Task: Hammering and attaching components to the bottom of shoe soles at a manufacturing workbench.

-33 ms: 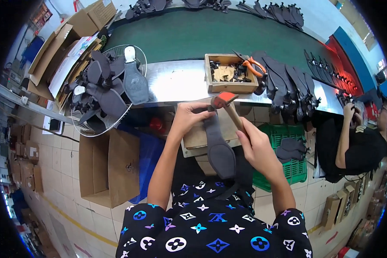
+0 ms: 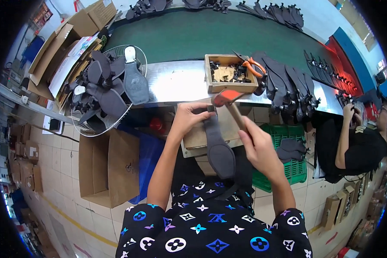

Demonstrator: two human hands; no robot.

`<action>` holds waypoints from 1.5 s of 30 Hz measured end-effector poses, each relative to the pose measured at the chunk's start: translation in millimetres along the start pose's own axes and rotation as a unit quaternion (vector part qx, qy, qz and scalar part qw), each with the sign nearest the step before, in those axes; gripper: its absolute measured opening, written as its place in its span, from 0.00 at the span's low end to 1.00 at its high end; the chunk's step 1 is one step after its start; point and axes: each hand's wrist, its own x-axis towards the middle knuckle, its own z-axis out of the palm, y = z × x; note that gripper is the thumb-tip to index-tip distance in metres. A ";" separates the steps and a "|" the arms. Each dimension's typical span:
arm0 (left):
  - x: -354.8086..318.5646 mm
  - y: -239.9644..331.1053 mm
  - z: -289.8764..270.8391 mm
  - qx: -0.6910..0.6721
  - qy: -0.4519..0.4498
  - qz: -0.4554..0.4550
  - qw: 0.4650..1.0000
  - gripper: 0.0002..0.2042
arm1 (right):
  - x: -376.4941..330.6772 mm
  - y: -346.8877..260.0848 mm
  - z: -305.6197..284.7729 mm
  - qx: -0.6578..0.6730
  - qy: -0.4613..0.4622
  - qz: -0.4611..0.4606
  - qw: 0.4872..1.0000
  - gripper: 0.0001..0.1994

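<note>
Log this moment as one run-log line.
left hand: steadies dark sole at heel end | right hand: grips hammer, head above sole heel | wooden box of small parts behind on metal bench

A green conveyor belt (image 2: 210,36) runs across the top, with dark sole pieces (image 2: 271,10) along its far edge. On the metal bench (image 2: 176,81) in front of it, a small wooden box (image 2: 213,84) of dark bits sits near the middle, orange-handled pliers (image 2: 254,65) at its right corner. A row of dark insoles (image 2: 288,84) overlaps the bench's right end. At the left end, a wire basket (image 2: 135,53) holds heeled soles (image 2: 103,88). Open cardboard boxes (image 2: 107,167) stand on the tiled floor; a green crate (image 2: 294,170) sits at right, beside a seated co-worker (image 2: 357,150).
</note>
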 end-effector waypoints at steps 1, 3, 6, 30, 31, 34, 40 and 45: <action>-1.8 -5.9 -3.9 0.047 -0.010 0.027 0.998 0.15 | 1.6 -6.4 -4.8 0.019 0.035 -0.032 0.999 0.19; -6.2 -5.1 -3.6 0.091 -0.021 0.055 0.994 0.20 | -2.9 -28.8 -23.6 0.032 0.081 0.010 0.996 0.20; -17.3 9.1 3.6 0.261 0.011 0.084 0.961 0.39 | -19.7 -58.2 -38.5 0.132 0.222 -0.026 0.966 0.22; -71.0 46.3 28.3 0.186 -0.084 0.123 0.971 0.09 | 14.3 30.9 -0.4 -0.070 0.066 -0.083 0.992 0.15; -86.1 64.7 32.1 0.180 -0.116 0.074 0.974 0.09 | 17.0 37.7 5.7 -0.068 0.062 -0.078 0.993 0.15; -115.7 100.4 48.2 0.024 -0.113 -0.039 0.993 0.12 | 22.0 43.3 24.6 -0.210 -0.083 -0.056 0.973 0.18; -130.5 119.5 51.1 -0.090 -0.098 -0.126 0.983 0.13 | 14.3 22.6 27.0 0.139 -0.102 -0.101 0.980 0.17; -129.9 124.9 50.6 -0.092 -0.212 -0.084 0.969 0.10 | -2.3 3.7 3.6 0.361 -0.149 -0.116 0.913 0.24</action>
